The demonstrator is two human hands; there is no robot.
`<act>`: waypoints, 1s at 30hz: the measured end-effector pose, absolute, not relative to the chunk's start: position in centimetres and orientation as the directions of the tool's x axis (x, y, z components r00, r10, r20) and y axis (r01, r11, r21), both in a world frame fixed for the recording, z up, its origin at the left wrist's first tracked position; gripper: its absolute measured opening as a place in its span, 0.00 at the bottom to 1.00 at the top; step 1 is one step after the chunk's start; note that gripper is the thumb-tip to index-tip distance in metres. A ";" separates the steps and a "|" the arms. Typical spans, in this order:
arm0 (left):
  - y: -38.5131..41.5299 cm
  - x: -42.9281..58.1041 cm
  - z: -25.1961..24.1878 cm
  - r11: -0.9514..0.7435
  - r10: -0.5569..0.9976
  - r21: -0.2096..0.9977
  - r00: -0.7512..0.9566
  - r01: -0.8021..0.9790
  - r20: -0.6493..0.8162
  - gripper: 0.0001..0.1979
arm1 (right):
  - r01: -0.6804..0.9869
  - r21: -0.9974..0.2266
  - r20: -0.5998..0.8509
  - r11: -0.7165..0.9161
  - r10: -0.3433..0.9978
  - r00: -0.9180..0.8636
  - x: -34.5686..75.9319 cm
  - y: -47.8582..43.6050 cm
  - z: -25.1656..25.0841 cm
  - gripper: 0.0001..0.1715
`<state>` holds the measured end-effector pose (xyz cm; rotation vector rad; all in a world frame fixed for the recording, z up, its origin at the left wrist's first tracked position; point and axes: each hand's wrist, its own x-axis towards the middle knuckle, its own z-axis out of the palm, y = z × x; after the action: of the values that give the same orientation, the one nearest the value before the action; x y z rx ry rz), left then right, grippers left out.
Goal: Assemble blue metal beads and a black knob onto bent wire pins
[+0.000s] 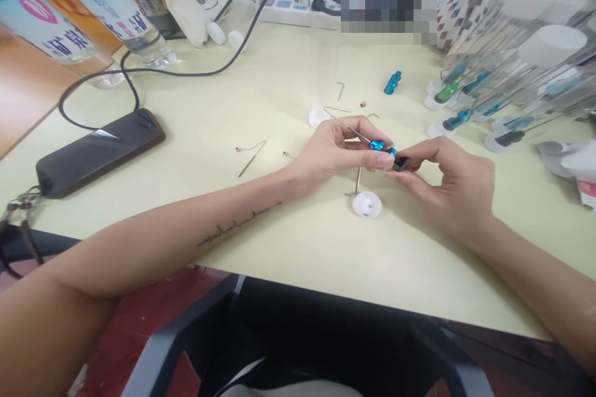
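Note:
My left hand (347, 149) is closed on a small shiny blue metal fitting (376, 145), from which a thin bent metal rod (343, 119) runs up to the left. The thumb and forefinger of my right hand (447, 183) pinch a small black round piece (400, 164) at the fitting's other end. Whether the two parts are joined is hidden by my fingertips. Just below the hands lies a white translucent cap (367, 205), with a thin metal pin (358, 181) close by. Another blue fitting (393, 83) rests on the table beyond.
Bent wires (252, 158) and a small hex key (340, 90) lie about the table (279, 229). Clear tubes with coloured fittings (459, 119) stand at the right. A black power bank (100, 152), a looping cable (195, 74) and water bottles (88, 18) occupy the left; a power strip (298, 12) is behind.

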<state>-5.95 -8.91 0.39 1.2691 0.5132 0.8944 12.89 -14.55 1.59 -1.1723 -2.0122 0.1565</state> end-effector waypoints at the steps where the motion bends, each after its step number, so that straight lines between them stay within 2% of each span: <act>1: -8.9 -6.0 0.4 0.035 0.805 0.959 0.576 -0.282 0.140 0.14 | 0.678 -0.470 0.555 0.565 0.787 -0.270 13.0 -14.5 1.6 0.06; 6: -9.0 -6.0 0.5 0.017 0.795 0.961 0.586 -0.274 0.153 0.15 | 0.645 -0.544 0.439 0.537 0.837 -0.327 13.3 -14.3 1.4 0.14; 10: -9.0 -6.0 0.5 0.032 0.799 0.960 0.583 -0.279 0.143 0.14 | 0.679 -0.483 0.529 0.553 0.802 -0.276 13.0 -14.4 1.4 0.07; 12: -8.9 -5.9 0.4 0.051 0.798 0.958 0.588 -0.284 0.132 0.14 | 0.685 -0.463 0.569 0.562 0.782 -0.256 12.9 -14.5 1.5 0.06; 17: -8.9 -6.0 0.4 0.049 0.794 0.954 0.591 -0.296 0.143 0.13 | 0.682 -0.468 0.554 0.562 0.788 -0.269 12.9 -14.5 1.5 0.05; 22: -8.9 -6.0 0.4 0.052 0.774 0.946 0.612 -0.320 0.164 0.11 | 0.624 -0.551 0.449 0.554 0.827 -0.338 13.3 -14.3 1.4 0.15; 26: -8.9 -6.0 0.4 0.059 0.781 0.942 0.603 -0.331 0.163 0.11 | 0.669 -0.483 0.525 0.565 0.798 -0.296 13.1 -14.3 1.3 0.05; 30: -8.9 -6.0 0.3 0.066 0.783 0.942 0.602 -0.330 0.156 0.11 | 0.685 -0.451 0.576 0.572 0.773 -0.267 12.9 -14.4 1.3 0.07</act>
<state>-5.96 -8.85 0.30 1.2382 0.4536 0.8836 12.85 -14.40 1.30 -1.1641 -2.0130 0.1410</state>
